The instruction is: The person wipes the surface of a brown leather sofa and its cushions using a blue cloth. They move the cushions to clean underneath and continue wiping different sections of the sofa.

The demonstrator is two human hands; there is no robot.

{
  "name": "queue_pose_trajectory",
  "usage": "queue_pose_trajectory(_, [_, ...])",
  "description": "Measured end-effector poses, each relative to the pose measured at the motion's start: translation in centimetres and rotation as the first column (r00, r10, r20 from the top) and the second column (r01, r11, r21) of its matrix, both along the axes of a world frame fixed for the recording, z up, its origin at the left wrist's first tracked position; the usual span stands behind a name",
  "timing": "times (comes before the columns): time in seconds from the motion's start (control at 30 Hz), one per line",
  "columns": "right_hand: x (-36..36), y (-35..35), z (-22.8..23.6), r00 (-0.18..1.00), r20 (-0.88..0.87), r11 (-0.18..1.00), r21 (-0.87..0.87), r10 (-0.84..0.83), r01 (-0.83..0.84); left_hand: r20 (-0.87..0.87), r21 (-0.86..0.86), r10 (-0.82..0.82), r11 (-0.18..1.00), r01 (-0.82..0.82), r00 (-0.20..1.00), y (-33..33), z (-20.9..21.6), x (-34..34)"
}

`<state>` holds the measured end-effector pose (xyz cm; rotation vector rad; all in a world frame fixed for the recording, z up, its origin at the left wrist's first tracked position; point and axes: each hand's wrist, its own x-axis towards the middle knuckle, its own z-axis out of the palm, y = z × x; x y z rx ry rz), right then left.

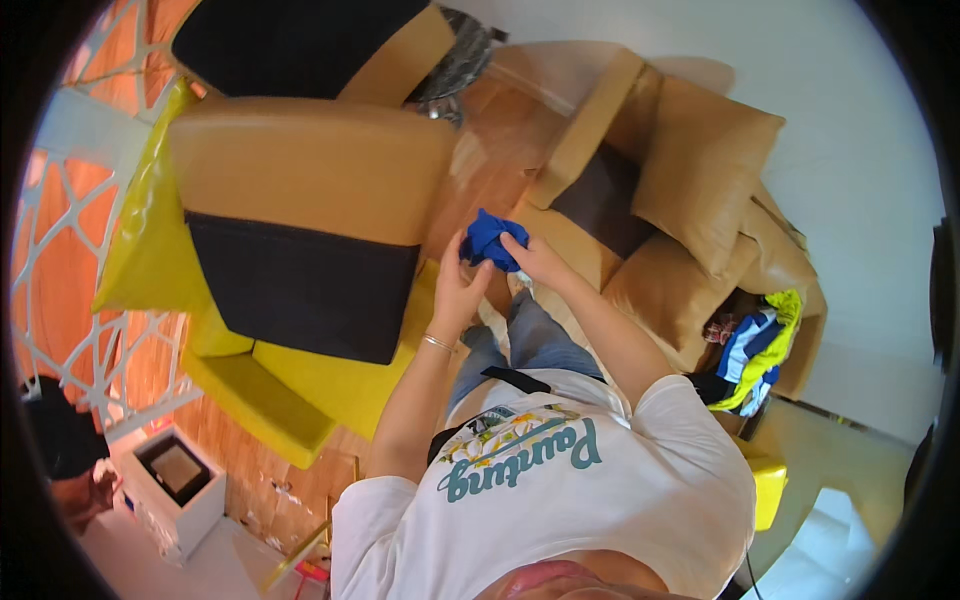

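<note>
A bundled blue cloth [490,238] is held up in front of me between both hands, above the gap between the seats. My left hand [460,284] grips its left and lower side, fingers curled round it. From the right, my right hand [536,259] presses on the cloth with its thumb and fingers. The cloth is crumpled into a compact ball, and its exact kind does not show. Parts of my fingers are hidden behind it.
A tan and black seat [310,200] stands on a yellow sofa [300,390] to my left. On the right is a tan sofa with cushions [705,160] and a heap of clothes [755,350]. A white box [180,490] stands at lower left, near another person [75,450].
</note>
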<state>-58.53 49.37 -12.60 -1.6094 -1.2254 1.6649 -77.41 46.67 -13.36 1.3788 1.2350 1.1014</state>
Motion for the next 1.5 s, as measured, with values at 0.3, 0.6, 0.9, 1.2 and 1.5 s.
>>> queue_pose_trajectory(0.3, [12.5, -8.0, 5.8, 0.939, 0.127, 0.945, 0.12, -0.319, 0.305, 0.51, -0.485, 0.074, 0.847, 0.215, 0.857, 1.1, -1.9, 10.2])
queue_pose_trajectory(0.6, [31.6, -15.3, 2.7, 0.711, 0.135, 0.721, 0.212, -0.69, 0.659, 0.573, -0.591, -0.112, 0.63, 0.504, 0.812, 2.6, 0.7, 27.6])
queue_pose_trajectory(0.9, [53.7, -11.7, -2.3, 0.955, -0.055, 0.947, 0.122, -0.291, 0.296, 0.704, -0.567, -0.275, 0.338, 0.751, 0.655, 2.5, 5.5, 46.6])
queue_pose_trajectory(1.2, [69.7, 7.6, 4.0, 0.467, 0.15, 0.43, 0.69, -0.872, 0.582, 0.485, -0.496, -0.201, 0.738, 0.457, 0.851, 5.4, 8.5, 52.0])
queue_pose_trajectory(1.5, [69.7, 14.7, 9.1, 0.505, 0.587, 0.774, 0.457, -0.633, 0.438, 0.555, -0.482, -0.107, 0.767, 0.424, 0.825, 7.9, 8.0, 50.8])
